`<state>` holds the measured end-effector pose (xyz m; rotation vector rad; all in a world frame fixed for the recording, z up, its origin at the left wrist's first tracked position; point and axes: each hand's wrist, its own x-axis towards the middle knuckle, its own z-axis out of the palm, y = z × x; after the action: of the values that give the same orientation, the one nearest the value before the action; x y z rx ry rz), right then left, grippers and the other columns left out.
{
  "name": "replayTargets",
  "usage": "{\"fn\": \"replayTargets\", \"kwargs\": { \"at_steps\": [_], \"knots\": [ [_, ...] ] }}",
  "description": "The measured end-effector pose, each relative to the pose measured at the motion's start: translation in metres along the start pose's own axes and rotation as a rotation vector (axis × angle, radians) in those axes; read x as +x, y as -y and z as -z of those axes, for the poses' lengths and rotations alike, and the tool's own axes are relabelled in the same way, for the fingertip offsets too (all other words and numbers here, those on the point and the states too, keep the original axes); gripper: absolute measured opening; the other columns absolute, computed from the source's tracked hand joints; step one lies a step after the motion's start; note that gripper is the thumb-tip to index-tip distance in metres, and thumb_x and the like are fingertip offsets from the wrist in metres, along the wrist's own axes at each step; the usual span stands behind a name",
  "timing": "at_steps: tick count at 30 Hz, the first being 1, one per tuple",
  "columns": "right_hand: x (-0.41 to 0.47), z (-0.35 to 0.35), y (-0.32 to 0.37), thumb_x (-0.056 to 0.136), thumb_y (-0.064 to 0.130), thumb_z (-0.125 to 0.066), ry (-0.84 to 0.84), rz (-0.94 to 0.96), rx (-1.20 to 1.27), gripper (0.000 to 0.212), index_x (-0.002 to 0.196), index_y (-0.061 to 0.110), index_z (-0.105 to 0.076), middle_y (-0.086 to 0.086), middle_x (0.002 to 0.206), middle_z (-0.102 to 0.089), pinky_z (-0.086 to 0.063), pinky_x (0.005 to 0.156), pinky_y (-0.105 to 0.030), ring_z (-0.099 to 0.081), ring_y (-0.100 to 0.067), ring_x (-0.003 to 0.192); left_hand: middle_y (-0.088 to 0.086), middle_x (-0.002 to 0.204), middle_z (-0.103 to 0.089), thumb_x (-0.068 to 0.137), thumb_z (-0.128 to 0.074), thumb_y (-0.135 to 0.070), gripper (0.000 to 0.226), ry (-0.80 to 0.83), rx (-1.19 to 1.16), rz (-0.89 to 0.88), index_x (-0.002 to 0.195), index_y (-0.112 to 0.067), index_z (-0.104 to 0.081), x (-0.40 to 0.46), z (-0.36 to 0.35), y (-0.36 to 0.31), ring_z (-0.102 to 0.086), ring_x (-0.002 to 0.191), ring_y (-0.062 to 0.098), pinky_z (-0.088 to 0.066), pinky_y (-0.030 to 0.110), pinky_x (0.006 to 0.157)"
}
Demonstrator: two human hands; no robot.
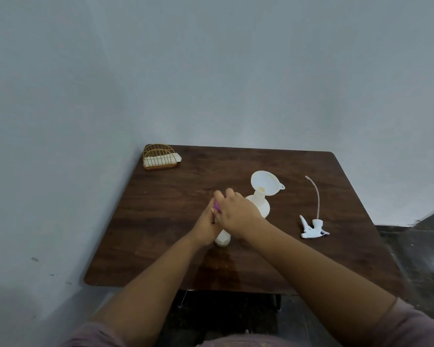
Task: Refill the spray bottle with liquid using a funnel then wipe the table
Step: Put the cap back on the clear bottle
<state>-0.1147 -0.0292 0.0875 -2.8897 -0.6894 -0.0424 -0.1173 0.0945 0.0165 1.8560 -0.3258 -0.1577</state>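
Beside the spray bottle [259,205], on its left, we hold a small refill bottle [223,238] with both hands: our left hand [206,227] wraps its body, our right hand [236,211] curls over its purple cap [217,206]. It looks light, smooth, likely slippery; grip the body firmly. A funnel [264,182] sits in the spray bottle's neck; the sprayer head [312,227] lies on the desk [161,221] to its right.

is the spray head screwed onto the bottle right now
No, the spray head lies on the table to the right, apart from the bottle, which has a funnel in its neck.
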Motion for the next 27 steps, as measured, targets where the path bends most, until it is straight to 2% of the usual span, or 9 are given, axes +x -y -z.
{"fn": "replayTargets", "kwargs": {
  "at_steps": [3,5,10,15,19,21,24,26,27],
  "knots": [
    [-0.001,-0.002,0.006,0.100,0.034,-0.035,-0.024,-0.011,-0.043,0.034,0.129,0.016,-0.036,-0.014,0.113,-0.048,-0.047,0.079,-0.034,-0.054,-0.025,0.096,-0.002,0.112,-0.056,0.089,-0.057,-0.004,0.039,0.007,-0.048,0.007,0.121,-0.020,-0.041,0.001,0.001,0.005,-0.059,0.102,-0.009,-0.049,0.014,0.084],
    [-0.005,-0.006,0.005,0.099,0.030,-0.042,-0.009,0.015,-0.065,0.034,0.130,0.017,-0.034,-0.013,0.116,-0.047,-0.047,0.079,-0.031,-0.050,-0.021,0.094,-0.003,0.113,-0.056,0.089,-0.058,-0.008,0.040,0.024,-0.041,0.009,0.122,-0.024,-0.041,-0.001,0.000,0.004,-0.059,0.107,-0.001,-0.050,0.016,0.085],
    [-0.006,0.000,-0.004,0.095,0.023,-0.052,0.079,0.058,-0.030,0.039,0.129,0.020,-0.034,-0.012,0.121,-0.042,-0.048,0.084,-0.032,-0.051,-0.023,0.102,0.005,0.126,-0.056,0.077,-0.066,-0.048,0.055,0.018,-0.010,0.032,0.121,-0.062,-0.036,-0.001,0.000,0.006,-0.058,0.115,0.022,-0.053,0.041,0.093],
    [0.002,0.014,0.015,0.098,0.024,-0.043,0.162,-0.152,-0.098,0.031,0.127,0.011,-0.038,-0.015,0.117,-0.049,-0.043,0.068,-0.034,-0.058,-0.029,0.095,0.010,0.121,-0.060,0.084,-0.067,-0.039,0.049,-0.017,0.013,-0.001,0.126,-0.023,-0.049,-0.002,-0.002,0.005,-0.060,0.115,0.020,-0.052,0.050,0.093],
    [0.002,0.018,0.019,0.099,0.037,-0.041,0.217,-0.211,-0.164,0.039,0.128,0.010,-0.043,-0.012,0.103,-0.059,-0.048,0.064,-0.029,-0.062,-0.022,0.086,0.002,0.120,-0.062,0.081,-0.064,-0.034,0.043,-0.005,0.029,-0.016,0.121,-0.034,-0.048,-0.004,-0.002,0.004,-0.060,0.117,0.016,-0.052,0.044,0.096],
    [-0.001,0.022,0.015,0.093,0.060,-0.036,0.183,-0.280,-0.118,0.055,0.108,0.010,-0.053,-0.005,0.078,-0.059,-0.045,0.057,-0.028,-0.060,-0.018,0.071,0.005,0.122,-0.060,0.081,-0.063,-0.036,0.047,-0.001,0.042,-0.057,0.124,-0.035,-0.044,-0.005,-0.001,0.005,-0.059,0.118,0.018,-0.052,0.038,0.097],
    [-0.010,0.027,0.012,0.085,0.077,-0.026,0.283,-0.287,-0.083,0.072,0.067,0.013,-0.054,-0.004,0.069,-0.057,-0.037,0.055,-0.028,-0.054,-0.016,0.066,0.001,0.115,-0.058,0.081,-0.060,-0.038,0.044,-0.024,-0.006,-0.063,0.121,-0.029,-0.043,-0.004,0.002,-0.001,-0.059,0.108,0.001,-0.050,0.022,0.092],
    [-0.011,0.033,0.012,0.088,0.070,-0.033,0.298,-0.297,-0.102,0.064,0.070,0.012,-0.053,-0.005,0.076,-0.057,-0.040,0.061,-0.029,-0.055,-0.018,0.073,-0.008,0.115,-0.055,0.082,-0.056,-0.041,0.041,-0.011,0.001,-0.057,0.119,-0.031,-0.043,-0.002,0.004,-0.003,-0.057,0.105,-0.007,-0.047,0.016,0.091],
    [-0.008,0.033,0.012,0.090,0.062,-0.043,0.238,-0.305,-0.107,0.053,0.084,0.012,-0.056,-0.007,0.088,-0.058,-0.043,0.066,-0.030,-0.057,-0.020,0.082,-0.011,0.116,-0.054,0.083,-0.055,-0.044,0.041,-0.001,0.024,-0.056,0.121,-0.032,-0.043,-0.001,0.004,-0.004,-0.056,0.105,-0.006,-0.047,0.019,0.091]
  ]
}}
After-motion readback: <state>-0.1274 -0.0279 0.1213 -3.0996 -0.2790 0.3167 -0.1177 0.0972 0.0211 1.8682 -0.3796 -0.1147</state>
